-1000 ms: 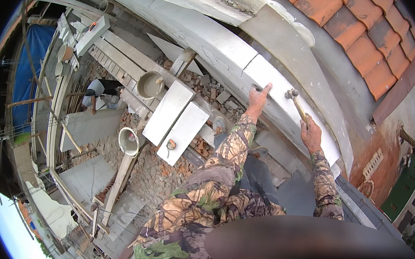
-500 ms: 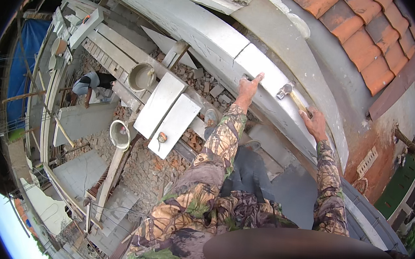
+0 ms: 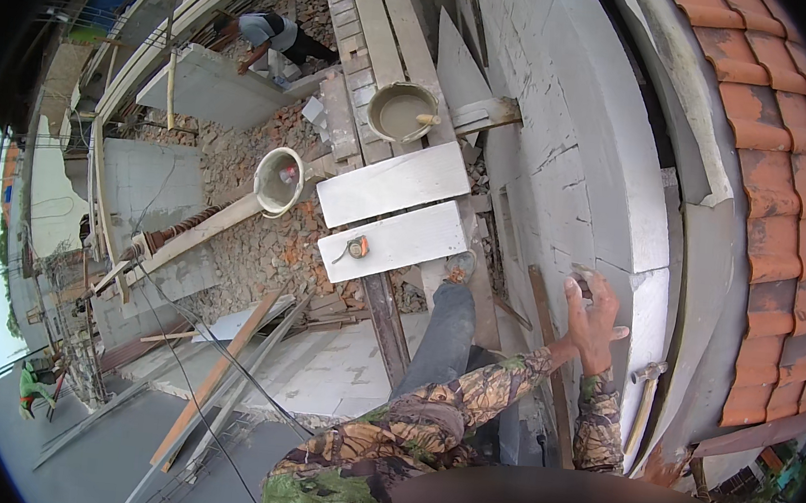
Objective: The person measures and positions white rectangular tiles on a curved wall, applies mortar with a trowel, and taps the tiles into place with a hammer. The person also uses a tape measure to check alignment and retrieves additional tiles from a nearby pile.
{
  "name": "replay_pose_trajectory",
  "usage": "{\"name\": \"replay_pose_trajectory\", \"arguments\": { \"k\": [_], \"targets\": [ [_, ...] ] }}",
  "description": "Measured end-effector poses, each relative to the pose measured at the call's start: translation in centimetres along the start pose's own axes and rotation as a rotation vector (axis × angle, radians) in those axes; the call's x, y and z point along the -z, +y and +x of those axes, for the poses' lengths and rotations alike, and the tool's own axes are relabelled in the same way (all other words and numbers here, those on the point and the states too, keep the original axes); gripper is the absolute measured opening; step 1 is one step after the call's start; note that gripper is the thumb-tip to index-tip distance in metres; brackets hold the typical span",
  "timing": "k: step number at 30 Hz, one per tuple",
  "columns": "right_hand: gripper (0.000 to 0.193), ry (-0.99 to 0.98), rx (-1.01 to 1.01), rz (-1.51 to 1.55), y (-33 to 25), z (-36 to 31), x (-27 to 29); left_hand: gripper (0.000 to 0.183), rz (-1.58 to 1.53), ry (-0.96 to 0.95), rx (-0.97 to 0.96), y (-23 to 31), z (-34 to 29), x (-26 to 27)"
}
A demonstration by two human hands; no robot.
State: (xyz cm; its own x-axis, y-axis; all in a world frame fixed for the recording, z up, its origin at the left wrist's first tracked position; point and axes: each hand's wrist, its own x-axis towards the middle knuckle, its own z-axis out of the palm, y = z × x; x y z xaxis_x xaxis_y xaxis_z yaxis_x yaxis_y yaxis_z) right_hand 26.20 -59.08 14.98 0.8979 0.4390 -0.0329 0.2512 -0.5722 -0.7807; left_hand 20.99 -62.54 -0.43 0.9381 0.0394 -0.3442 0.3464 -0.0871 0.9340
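My right hand (image 3: 598, 319) is raised beside the light block wall, fingers curved and apart with nothing visible in them. My left hand (image 3: 569, 345) meets it at the wrist and palm; most of its fingers are hidden in the overlap. Just right of the hands, the white top block (image 3: 648, 309) of the wall follows its curve. A hammer (image 3: 647, 372) lies on the wall top, its wooden handle pointing toward me. Two pale blocks rest on planks to the left, and an orange and black tape measure (image 3: 357, 247) sits on the nearer block (image 3: 414, 238).
A bucket of grey mortar (image 3: 404, 113) with a wooden handle in it stands behind the blocks. Another bucket (image 3: 279, 181) is further left, above brick rubble (image 3: 267, 248). A co-worker (image 3: 264, 33) bends near a low wall at far left. Orange roof tiles (image 3: 779, 229) border the right.
My view has swung left. Both hands have left the wall and come together. My right hand has moved off the hammer handle; the hammer stays on the wall top.
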Motion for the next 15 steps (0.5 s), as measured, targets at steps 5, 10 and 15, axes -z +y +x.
{"name": "replay_pose_trajectory", "arguments": {
  "k": [5, 10, 15],
  "targets": [
    [0.055, -0.474, -0.347, 0.43, 5.9, 20.1, -23.2, 0.063, 0.181, 0.246, 0.219, -12.1, -8.3, 13.5],
    [0.082, -0.361, -0.315, 0.188, 12.8, 34.5, -46.5, 0.05, 0.406, 0.61, 0.471, -21.1, -14.9, 18.4],
    [0.089, -0.466, -0.321, 0.476, 14.7, 41.2, -56.2, 0.048, 0.306, 0.646, 0.551, -24.0, -12.9, 18.0]
  ]
}}
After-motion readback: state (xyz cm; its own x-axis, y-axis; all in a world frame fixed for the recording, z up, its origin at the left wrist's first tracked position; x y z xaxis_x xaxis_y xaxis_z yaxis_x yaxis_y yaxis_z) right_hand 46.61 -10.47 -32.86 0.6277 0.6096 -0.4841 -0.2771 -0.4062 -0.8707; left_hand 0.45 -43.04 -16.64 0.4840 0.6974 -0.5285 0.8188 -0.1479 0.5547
